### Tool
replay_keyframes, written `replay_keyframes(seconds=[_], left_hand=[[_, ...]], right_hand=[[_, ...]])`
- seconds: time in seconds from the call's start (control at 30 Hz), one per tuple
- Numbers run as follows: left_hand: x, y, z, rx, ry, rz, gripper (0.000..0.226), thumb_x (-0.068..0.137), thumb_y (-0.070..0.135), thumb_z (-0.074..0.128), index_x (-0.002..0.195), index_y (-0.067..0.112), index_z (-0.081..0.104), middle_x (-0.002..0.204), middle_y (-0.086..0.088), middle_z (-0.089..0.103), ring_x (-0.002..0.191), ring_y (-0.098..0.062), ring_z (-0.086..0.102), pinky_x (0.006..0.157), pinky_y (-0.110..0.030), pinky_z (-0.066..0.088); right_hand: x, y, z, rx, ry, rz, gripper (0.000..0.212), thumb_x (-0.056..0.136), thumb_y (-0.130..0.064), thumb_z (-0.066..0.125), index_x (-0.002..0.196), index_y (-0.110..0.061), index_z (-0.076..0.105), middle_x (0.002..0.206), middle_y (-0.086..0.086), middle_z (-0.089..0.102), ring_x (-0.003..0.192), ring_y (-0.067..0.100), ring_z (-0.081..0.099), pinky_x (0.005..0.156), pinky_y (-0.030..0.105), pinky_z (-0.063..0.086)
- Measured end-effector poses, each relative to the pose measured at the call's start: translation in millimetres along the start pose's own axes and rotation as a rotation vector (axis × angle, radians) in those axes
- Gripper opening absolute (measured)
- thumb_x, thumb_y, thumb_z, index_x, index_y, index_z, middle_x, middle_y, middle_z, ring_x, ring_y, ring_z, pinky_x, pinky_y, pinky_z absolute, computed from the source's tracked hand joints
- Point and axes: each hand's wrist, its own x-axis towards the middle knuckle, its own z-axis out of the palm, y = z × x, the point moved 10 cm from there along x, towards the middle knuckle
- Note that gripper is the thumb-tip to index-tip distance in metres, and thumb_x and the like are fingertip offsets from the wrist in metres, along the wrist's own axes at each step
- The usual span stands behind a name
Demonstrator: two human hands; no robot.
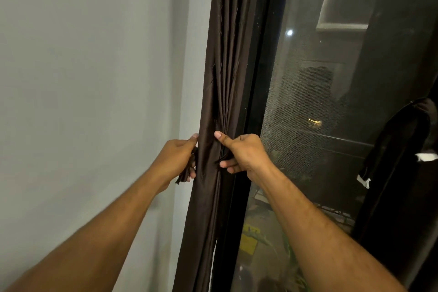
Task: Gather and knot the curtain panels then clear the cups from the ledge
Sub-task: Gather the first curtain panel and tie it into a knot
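Both hands grip the gathered dark curtain.

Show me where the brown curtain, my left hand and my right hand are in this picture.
brown curtain (222,66): head view, on the gathered folds above the hands.
left hand (176,157): head view, on the back of the hand.
right hand (245,153): head view, on the back of the hand.

place: you're in a home room at night
signs: dark curtain, screened window, plain painted wall
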Motion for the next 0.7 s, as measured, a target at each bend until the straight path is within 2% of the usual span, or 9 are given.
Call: replay_keyframes(seconds=[0.07,0.13,0.2,0.27,0.33,0.47,0.57,0.7], left_hand=[[-7.6,-3.9,-5.2,-0.131,0.013,-0.009,0.043,0.100,0.041,0.060,0.084,0.002,0.067,0.064,-0.012,0.057,0.051,-0.026,0.060,0.049,-0.031,0.049],[-14.3,-9.9,-2.8,-0.301,-0.013,-0.049,0.027,0.098,0.020,0.065,0.098,-0.006,0.068,0.069,-0.015,0.059,0.061,-0.030,0.069,0.054,-0.034,0.058],[-21.6,-14.0,2.8,-0.456,-0.036,-0.081,0.017,0.094,0.005,0.068,0.104,-0.008,0.067,0.074,-0.018,0.065,0.082,-0.038,0.076,0.066,-0.038,0.064],[-25.2,-18.6,3.8,-0.547,-0.011,-0.089,0.017,0.089,-0.003,0.070,0.104,-0.009,0.066,0.082,-0.023,0.071,0.093,-0.040,0.076,0.075,-0.040,0.064],[-24.6,-25.6,0.9,-0.593,0.051,-0.101,0.023,0.086,-0.004,0.073,0.107,-0.011,0.065,0.091,-0.027,0.073,0.094,-0.038,0.076,0.078,-0.039,0.064],[-20.6,-42.0,6.1,-0.642,0.097,-0.151,0.026,0.085,0.004,0.078,0.104,-0.011,0.069,0.087,-0.023,0.073,0.083,-0.029,0.075,0.082,-0.042,0.063],[-19.8,-43.8,17.0,-0.649,0.041,-0.169,0.030,0.086,0.010,0.077,0.109,-0.008,0.070,0.100,-0.025,0.076,0.097,-0.033,0.076,0.091,-0.048,0.060],[-20.1,-34.4,31.9,-0.613,-0.092,-0.137,0.029,0.093,0.008,0.068,0.114,-0.012,0.067,0.110,-0.028,0.073,0.103,-0.040,0.073,0.100,-0.054,0.054]], right_hand=[[-2.5,4.0,0.7,0.070,0.021,-0.005,0.050,0.085,-0.040,0.082,0.073,-0.016,0.040,0.093,0.015,0.075,0.053,0.028,0.073,0.047,0.035,0.058],[-4.7,7.4,2.2,0.115,0.034,-0.035,0.049,0.086,-0.038,0.082,0.074,-0.017,0.039,0.088,0.016,0.073,0.061,0.033,0.076,0.050,0.036,0.059],[-9.0,10.5,6.0,0.147,0.006,-0.073,0.041,0.089,-0.035,0.080,0.079,-0.014,0.046,0.084,0.012,0.070,0.070,0.033,0.078,0.055,0.036,0.062],[-14.8,15.4,9.4,0.183,-0.050,-0.105,0.028,0.095,-0.028,0.074,0.089,-0.004,0.059,0.085,0.009,0.070,0.078,0.030,0.079,0.062,0.035,0.064],[-20.7,23.7,6.5,0.187,-0.074,-0.122,0.022,0.099,-0.021,0.068,0.097,0.001,0.066,0.086,0.009,0.071,0.079,0.026,0.078,0.062,0.033,0.064],[-29.2,31.3,-1.3,0.031,-0.029,-0.197,0.021,0.099,-0.018,0.068,0.079,-0.012,0.071,0.069,-0.004,0.068,0.069,0.011,0.069,0.059,0.022,0.057],[-37.8,21.5,2.5,-0.073,-0.018,-0.284,0.022,0.095,-0.014,0.073,0.073,-0.012,0.075,0.064,-0.007,0.069,0.064,-0.002,0.063,0.064,0.013,0.051],[-42.0,26.7,9.5,-0.019,-0.046,-0.165,0.015,0.097,-0.015,0.071,0.084,-0.007,0.070,0.070,0.007,0.071,0.054,0.010,0.066,0.049,0.021,0.047]])
